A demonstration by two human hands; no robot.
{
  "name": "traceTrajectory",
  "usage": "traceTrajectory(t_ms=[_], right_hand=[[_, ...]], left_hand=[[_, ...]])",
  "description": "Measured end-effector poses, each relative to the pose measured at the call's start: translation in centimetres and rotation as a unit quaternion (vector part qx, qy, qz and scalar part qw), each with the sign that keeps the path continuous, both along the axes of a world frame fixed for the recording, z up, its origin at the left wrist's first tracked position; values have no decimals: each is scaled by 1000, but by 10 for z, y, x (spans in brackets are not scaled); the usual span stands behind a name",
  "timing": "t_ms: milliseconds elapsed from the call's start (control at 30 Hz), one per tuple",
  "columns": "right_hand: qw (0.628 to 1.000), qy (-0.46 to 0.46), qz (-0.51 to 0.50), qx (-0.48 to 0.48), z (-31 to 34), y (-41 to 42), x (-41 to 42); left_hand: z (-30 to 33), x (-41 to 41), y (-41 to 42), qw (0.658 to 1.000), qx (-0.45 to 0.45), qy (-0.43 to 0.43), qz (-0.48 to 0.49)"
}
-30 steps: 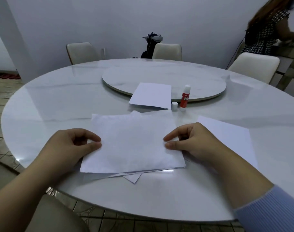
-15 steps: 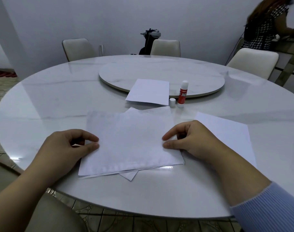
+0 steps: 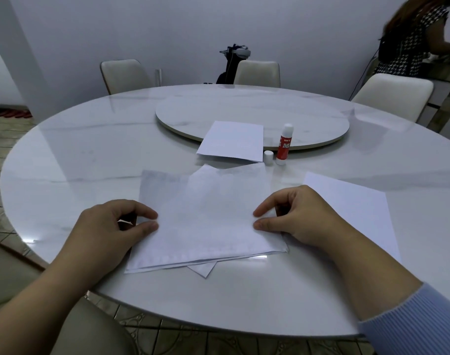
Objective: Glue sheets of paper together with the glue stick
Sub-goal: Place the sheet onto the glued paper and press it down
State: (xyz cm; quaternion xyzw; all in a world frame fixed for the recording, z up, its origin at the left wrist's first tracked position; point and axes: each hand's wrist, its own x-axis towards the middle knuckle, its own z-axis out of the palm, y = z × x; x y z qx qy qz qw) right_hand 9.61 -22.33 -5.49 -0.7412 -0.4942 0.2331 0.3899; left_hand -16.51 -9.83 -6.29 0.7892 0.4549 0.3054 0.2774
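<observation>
A stack of white paper sheets [image 3: 206, 216] lies skewed on the round marble table [image 3: 77, 160] in front of me. My left hand [image 3: 111, 226] pinches the stack's left edge between thumb and forefinger. My right hand [image 3: 295, 216] pinches its right edge the same way. A red and white glue stick [image 3: 284, 144] stands upright beyond the stack, uncapped, with its white cap [image 3: 268, 157] beside it. Another white sheet [image 3: 231, 140] rests partly on the turntable, and a further sheet [image 3: 357, 211] lies flat under and right of my right wrist.
A raised marble turntable [image 3: 308, 119] fills the table's centre. Cream chairs [image 3: 124, 75] stand around the far side. A person [image 3: 413, 39] in a patterned top stands at the back right. The table's near edge runs just below my forearms.
The view has shifted slightly. Both hands keep their pinch on the stack's edges and the sheets have barely moved.
</observation>
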Motion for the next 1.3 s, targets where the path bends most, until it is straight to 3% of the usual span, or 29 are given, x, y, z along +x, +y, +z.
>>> traceTrajectory(t_ms=[467, 800, 1000, 1167, 1300], right_hand=[[1000, -23, 0, -3, 1, -1, -3], [994, -105, -15, -4, 6, -2, -11], [973, -185, -89, 109, 27, 16, -25], [954, -287, 33, -81, -4, 46, -60], [935, -308, 44, -171, -18, 47, -55]], left_hand=[[-3, -1, 1, 999, 29, 10, -11], [-3, -4, 9, 997, 36, 48, -45], [15, 33, 0, 991, 110, 74, 4], [-4, 78, -10, 964, 85, 232, -95], [-15, 74, -6, 944, 67, 302, -114]])
